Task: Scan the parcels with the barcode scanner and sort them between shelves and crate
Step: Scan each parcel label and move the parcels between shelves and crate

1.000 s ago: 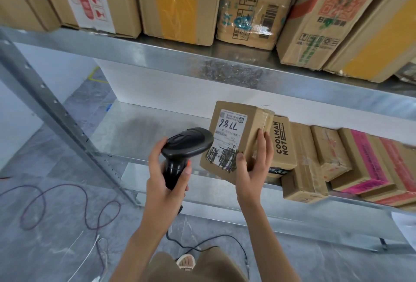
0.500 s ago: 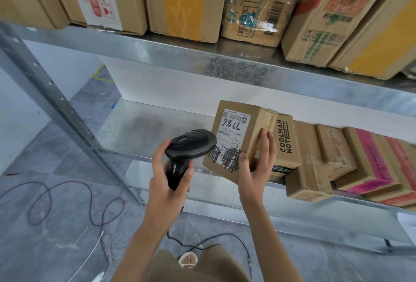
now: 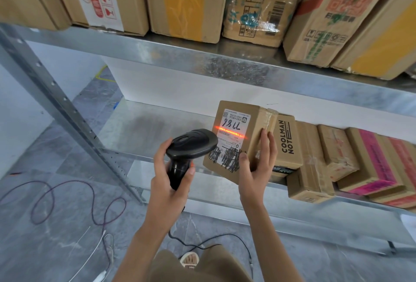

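Observation:
My left hand [image 3: 167,188] grips the handle of a black barcode scanner [image 3: 191,146], whose head points at a small cardboard parcel [image 3: 252,124]. My right hand [image 3: 256,169] holds that parcel by its lower right corner, tilted, at the front of the lower metal shelf [image 3: 144,128]. A white label on the parcel's face shows handwritten digits and scribbled-out text. A red scan line glows across the label's barcode.
Several small boxes [image 3: 337,157] lie in a row on the lower shelf right of the held parcel. Larger cartons [image 3: 184,0] line the upper shelf [image 3: 225,65]. A slanted metal upright [image 3: 63,110] stands at left. Cables [image 3: 56,203] trail over the grey floor.
The scanner's red line now lights up across the parcel's label; earlier it was dark. Both hands hold nearly the same pose.

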`<move>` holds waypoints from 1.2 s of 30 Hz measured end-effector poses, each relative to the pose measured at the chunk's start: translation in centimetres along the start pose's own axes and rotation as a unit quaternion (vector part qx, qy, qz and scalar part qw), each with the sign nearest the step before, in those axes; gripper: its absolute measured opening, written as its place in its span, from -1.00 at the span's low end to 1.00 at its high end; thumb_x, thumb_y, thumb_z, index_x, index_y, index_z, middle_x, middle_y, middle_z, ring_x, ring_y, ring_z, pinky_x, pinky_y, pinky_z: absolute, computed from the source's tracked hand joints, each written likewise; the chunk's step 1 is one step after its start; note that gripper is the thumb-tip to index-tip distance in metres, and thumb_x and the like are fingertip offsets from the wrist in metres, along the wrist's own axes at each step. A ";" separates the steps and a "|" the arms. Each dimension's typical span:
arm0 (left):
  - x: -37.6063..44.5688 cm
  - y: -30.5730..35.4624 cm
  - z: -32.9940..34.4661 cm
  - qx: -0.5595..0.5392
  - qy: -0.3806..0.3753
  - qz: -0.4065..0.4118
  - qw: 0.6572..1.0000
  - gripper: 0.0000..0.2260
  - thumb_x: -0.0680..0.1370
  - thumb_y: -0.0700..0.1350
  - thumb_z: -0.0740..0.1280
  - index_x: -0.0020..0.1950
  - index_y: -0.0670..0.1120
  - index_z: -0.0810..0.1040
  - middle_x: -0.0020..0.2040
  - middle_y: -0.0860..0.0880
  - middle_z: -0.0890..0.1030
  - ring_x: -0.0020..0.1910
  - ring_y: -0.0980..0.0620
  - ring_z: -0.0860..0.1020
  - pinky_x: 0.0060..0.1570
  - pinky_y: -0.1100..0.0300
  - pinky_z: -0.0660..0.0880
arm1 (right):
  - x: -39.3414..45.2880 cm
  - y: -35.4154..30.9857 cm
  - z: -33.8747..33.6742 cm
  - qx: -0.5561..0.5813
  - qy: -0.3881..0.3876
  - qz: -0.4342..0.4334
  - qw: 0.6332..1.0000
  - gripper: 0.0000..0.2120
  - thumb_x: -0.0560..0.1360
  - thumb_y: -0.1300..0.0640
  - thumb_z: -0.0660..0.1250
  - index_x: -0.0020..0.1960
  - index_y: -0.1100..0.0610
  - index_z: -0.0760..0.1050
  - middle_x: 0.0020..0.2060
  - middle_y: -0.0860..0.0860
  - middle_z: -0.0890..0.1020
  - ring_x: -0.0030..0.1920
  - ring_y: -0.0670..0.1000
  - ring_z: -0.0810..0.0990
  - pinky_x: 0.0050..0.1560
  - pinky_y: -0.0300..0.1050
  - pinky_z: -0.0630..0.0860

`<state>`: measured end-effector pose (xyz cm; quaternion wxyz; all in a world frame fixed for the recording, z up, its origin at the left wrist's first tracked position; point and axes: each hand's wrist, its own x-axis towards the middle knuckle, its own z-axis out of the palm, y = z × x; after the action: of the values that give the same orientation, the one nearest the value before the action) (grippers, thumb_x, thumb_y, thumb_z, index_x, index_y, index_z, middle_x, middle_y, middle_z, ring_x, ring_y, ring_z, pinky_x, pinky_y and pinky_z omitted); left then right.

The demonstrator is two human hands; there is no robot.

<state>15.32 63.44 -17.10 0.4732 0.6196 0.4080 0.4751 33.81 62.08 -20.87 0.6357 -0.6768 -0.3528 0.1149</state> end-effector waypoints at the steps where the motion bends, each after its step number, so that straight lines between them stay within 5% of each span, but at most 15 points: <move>1: 0.0 -0.1 0.0 0.004 0.000 0.000 1.000 -0.43 0.51 0.07 0.36 0.34 0.53 0.17 -0.10 -0.04 0.65 -0.44 0.02 0.48 -0.37 -0.10 0.51 | 0.0 0.0 0.0 0.000 0.000 0.001 1.000 -0.34 0.45 -0.02 0.23 0.55 -0.11 0.25 0.54 -0.15 0.18 0.55 0.02 0.17 0.30 0.33 0.46; 11: 0.0 -0.2 -0.1 0.023 -0.007 -0.003 1.000 -0.44 0.51 0.05 0.36 0.33 0.54 0.18 -0.13 -0.04 0.65 -0.43 -0.02 0.48 -0.35 -0.16 0.51 | 0.2 0.3 -0.2 0.000 0.009 0.007 1.000 -0.34 0.44 -0.02 0.23 0.55 -0.09 0.26 0.54 -0.15 0.18 0.56 0.00 0.15 0.35 0.32 0.42; 18: 0.0 -0.3 0.1 0.027 0.003 -0.014 1.000 -0.43 0.51 0.02 0.35 0.35 0.51 0.19 -0.15 -0.09 0.64 -0.39 -0.24 0.46 -0.35 -0.19 0.52 | 0.4 0.3 -0.3 0.003 0.015 0.005 1.000 -0.34 0.44 -0.01 0.23 0.55 -0.05 0.26 0.54 -0.12 0.19 0.55 -0.02 0.16 0.38 0.29 0.40; 31: 0.3 -0.1 0.7 0.020 -0.019 -0.001 1.000 -0.46 0.52 0.09 0.36 0.36 0.49 0.19 -0.13 -0.02 0.65 -0.41 -0.06 0.49 -0.33 -0.13 0.53 | 0.4 0.3 -1.6 0.001 0.036 0.012 0.999 -0.34 0.44 -0.01 0.23 0.54 -0.09 0.27 0.53 -0.11 0.21 0.52 0.04 0.22 0.32 0.31 0.44; 36: 1.1 0.5 2.7 -0.008 -0.045 0.005 0.999 -0.43 0.52 -0.03 0.34 0.28 0.55 0.21 -0.18 -0.07 0.62 -0.45 0.00 0.48 -0.42 -0.02 0.50 | 0.9 0.0 -4.9 -0.026 0.078 0.022 0.996 -0.34 0.43 -0.02 0.23 0.54 -0.16 0.27 0.53 -0.17 0.20 0.52 0.03 0.24 0.31 0.34 0.42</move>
<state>18.17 63.87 -16.70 0.4940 0.6383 0.3793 0.4523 37.41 58.82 -19.77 0.6409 -0.7076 -0.2901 0.0661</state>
